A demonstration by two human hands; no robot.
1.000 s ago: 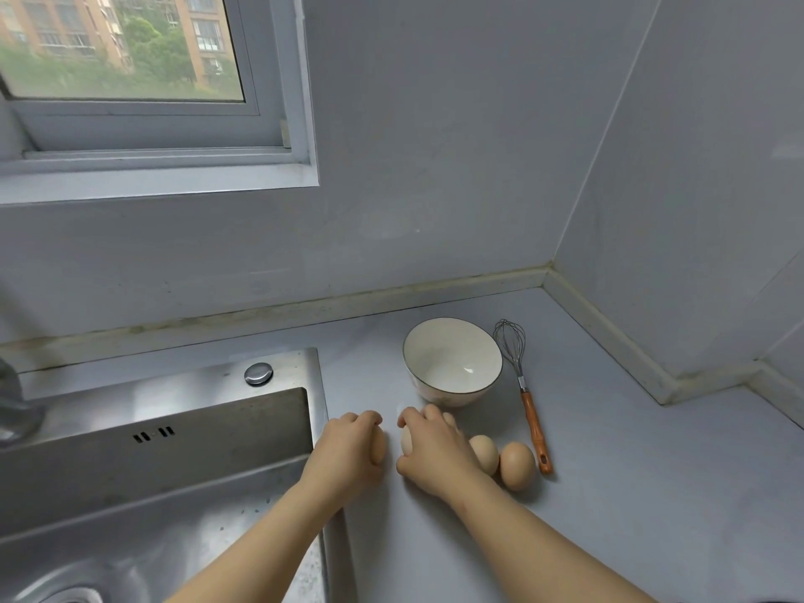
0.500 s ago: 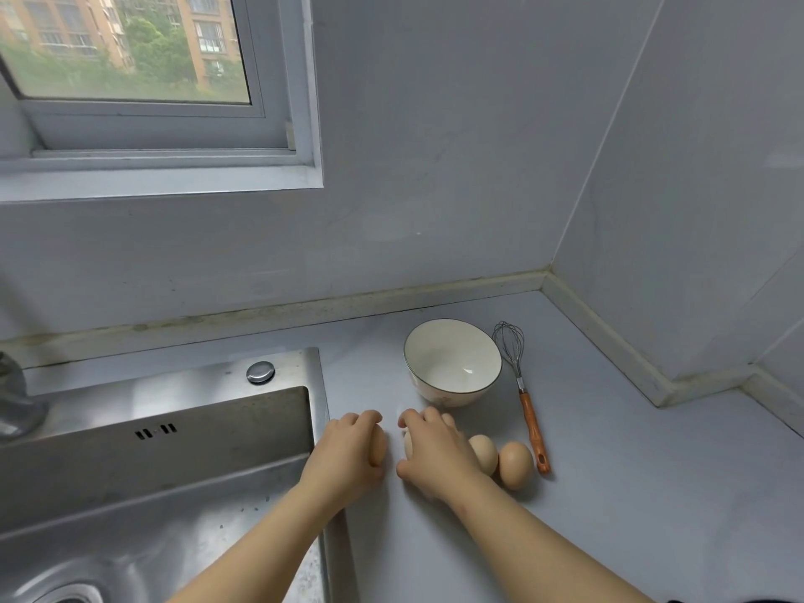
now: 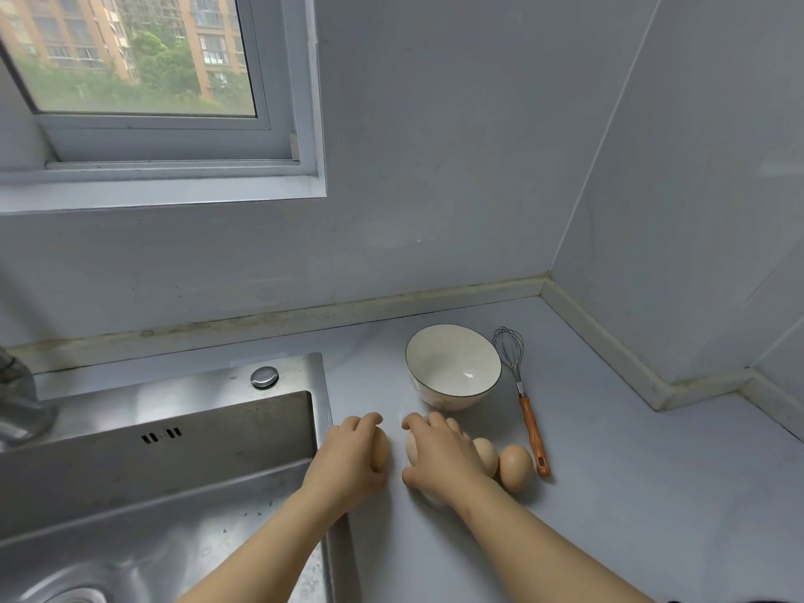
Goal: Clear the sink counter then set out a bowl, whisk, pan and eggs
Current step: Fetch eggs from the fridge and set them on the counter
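Pale greys, tan eggs, one orange handle.
The bowl (image 3: 452,367) is white with a thin dark rim line. The whisk (image 3: 524,402) has silver wires and an orange-brown handle. Two loose eggs (image 3: 515,467) are tan-brown, like the tan egg (image 3: 381,450) in the left hand (image 3: 348,461); the paler egg (image 3: 412,448) under the right hand (image 3: 443,461) is off-white. The counter (image 3: 609,493) is pale blue-grey, the sink (image 3: 217,463) brushed silver-grey.

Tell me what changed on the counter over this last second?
Nothing visibly changed. The left hand still curls over an egg and the right hand over a paler egg. The two loose eggs, the bowl and the whisk lie where they were.
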